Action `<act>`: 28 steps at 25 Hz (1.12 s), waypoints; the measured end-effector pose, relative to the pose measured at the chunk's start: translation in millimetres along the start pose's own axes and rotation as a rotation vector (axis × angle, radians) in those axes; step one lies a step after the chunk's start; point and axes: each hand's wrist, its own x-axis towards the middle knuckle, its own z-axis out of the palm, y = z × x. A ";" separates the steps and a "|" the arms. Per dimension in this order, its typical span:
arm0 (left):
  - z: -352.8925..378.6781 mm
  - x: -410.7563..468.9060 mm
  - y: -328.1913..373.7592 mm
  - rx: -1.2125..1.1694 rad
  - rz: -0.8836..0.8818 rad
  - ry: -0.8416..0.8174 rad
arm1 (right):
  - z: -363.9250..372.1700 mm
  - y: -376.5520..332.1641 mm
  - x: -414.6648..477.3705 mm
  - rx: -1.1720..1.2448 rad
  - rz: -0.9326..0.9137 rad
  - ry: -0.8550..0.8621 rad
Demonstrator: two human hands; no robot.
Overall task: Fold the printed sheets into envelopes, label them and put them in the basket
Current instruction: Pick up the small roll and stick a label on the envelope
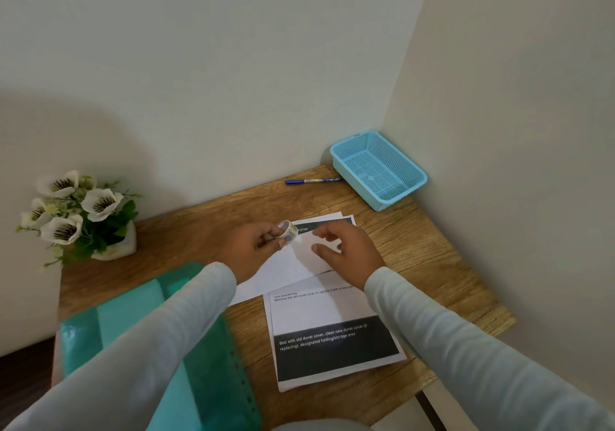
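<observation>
A stack of printed sheets (332,340) with dark bands lies on the wooden table (416,251). Across its upper part lies a white folded sheet (283,271), turned at an angle. My left hand (258,247) hovers over this sheet and pinches a small roll of patterned tape (289,229). My right hand (346,251) hovers just right of the roll with fingers loosely curled toward it, holding nothing that I can see. A blue mesh basket (379,169) stands in the far right corner, with nothing in it. A blue pen (312,181) lies to its left by the wall.
A teal plastic folder (186,357) covers the near left of the table, under my left sleeve. A white pot of artificial flowers (83,221) stands at the far left. Walls close the back and right sides.
</observation>
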 end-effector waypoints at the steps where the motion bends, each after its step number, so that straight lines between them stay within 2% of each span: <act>1: 1.0 -2.8 3.5 -0.005 0.003 -0.010 | 0.6 -5.8 0.1 0.057 -0.017 0.014; 5: 5.7 -11.1 16.9 0.007 0.044 -0.059 | 3.5 -20.6 0.4 0.179 -0.040 0.042; 13: 6.1 -18.7 22.8 0.120 0.078 -0.108 | 5.2 -23.1 -3.2 0.170 -0.028 0.099; 28: 6.9 -18.8 23.2 0.053 0.089 -0.029 | 8.0 -28.5 3.1 0.243 -0.006 0.117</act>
